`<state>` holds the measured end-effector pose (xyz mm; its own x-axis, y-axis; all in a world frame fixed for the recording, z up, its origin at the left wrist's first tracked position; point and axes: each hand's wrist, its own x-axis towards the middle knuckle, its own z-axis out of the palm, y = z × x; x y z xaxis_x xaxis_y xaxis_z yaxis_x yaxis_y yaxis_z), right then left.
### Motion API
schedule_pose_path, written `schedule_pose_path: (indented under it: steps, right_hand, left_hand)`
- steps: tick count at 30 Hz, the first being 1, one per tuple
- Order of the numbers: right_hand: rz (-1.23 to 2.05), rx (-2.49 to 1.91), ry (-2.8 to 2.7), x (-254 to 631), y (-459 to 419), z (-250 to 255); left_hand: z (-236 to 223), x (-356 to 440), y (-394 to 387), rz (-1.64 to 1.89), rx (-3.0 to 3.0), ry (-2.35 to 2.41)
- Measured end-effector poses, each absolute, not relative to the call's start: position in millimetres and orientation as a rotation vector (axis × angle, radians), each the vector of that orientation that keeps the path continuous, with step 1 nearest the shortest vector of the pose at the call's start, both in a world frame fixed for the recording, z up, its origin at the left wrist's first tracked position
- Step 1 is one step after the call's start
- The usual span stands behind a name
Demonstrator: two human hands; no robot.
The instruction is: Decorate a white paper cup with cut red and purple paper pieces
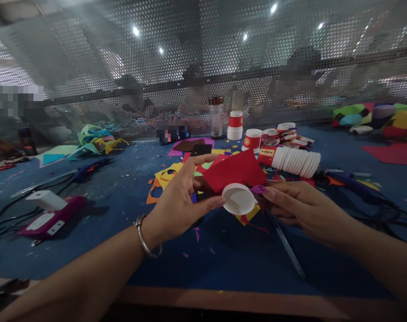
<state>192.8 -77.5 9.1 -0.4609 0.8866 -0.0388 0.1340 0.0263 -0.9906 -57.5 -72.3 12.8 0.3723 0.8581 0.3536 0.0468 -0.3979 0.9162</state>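
Note:
Both hands meet over the blue table. My left hand (183,201), with a metal bangle on the wrist, pinches a sheet of red paper (235,172) that wraps round a white paper cup (239,198), whose open mouth faces me. My right hand (295,205) grips the cup and paper from the right, fingers curled; a thin dark stick or pen (286,243) lies just below it, and whether the hand holds it I cannot tell.
Paper scraps (166,176) litter the blue table (123,197). A lying stack of white cups (292,160), upright red-banded cups (235,125) and a glass jar (216,117) stand behind. A purple device (51,219) and cables lie left. A perforated screen (203,67) closes the back.

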Motion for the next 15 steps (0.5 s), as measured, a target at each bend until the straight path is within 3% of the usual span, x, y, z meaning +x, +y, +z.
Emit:
schedule_pose_path:
  steps: [15]
  right_hand:
    - [1.474,-1.077,-1.72,195.1,-76.1,10.0]
  left_hand:
    - [11.7,-60.8,-71.7,1.095,1.802,0.845]
